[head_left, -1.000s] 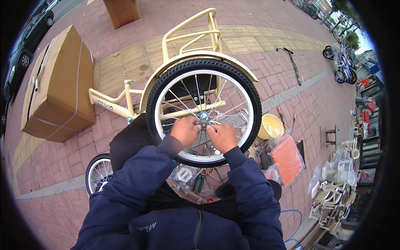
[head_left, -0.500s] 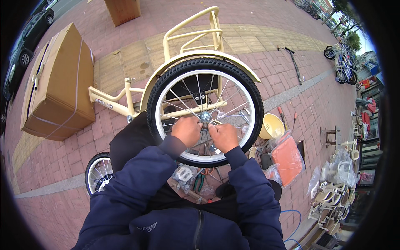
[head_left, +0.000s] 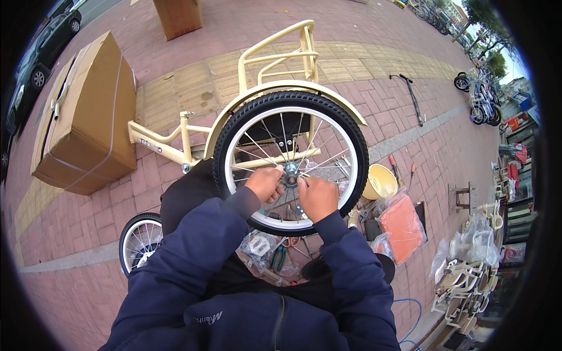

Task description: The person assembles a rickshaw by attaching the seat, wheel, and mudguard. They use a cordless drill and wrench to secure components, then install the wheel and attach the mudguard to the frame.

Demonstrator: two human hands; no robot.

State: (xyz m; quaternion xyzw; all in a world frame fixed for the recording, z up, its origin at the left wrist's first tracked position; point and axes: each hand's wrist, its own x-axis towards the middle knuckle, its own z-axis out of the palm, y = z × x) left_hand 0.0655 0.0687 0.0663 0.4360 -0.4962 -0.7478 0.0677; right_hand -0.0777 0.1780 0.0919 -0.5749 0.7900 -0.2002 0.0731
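Observation:
A wheel with a black knobbly tyre [head_left: 234, 130], white rim and thin spokes is upright in front of me, under a cream mudguard [head_left: 342, 105]. At its centre is the metal hub [head_left: 291, 169]. My left hand [head_left: 264, 185] is just left of the hub, thumb and forefinger pinched together near the hub's edge and the other fingers curled. My right hand [head_left: 318, 198] is closed at the hub's lower right, its thumb close to the axle end. Whatever small thing either hand grips is hidden by the fingers. The wheel belongs to a cream frame [head_left: 170, 150] with a tubular rack [head_left: 278, 55].
A large cardboard box [head_left: 88, 123] stands left. Behind my left arm is a smaller wheel [head_left: 140, 240]. To the right are a yellow bucket [head_left: 379, 182], screwdrivers [head_left: 393, 165], an orange wrapped pack [head_left: 403, 225] and a floor pump [head_left: 413, 99]. Pliers [head_left: 278, 257] lie below the wheel.
Both hands have drawn slightly away from the axle end, the left to the left and the right a little rightward and down, so more of the hub shows. The view has shifted slightly.

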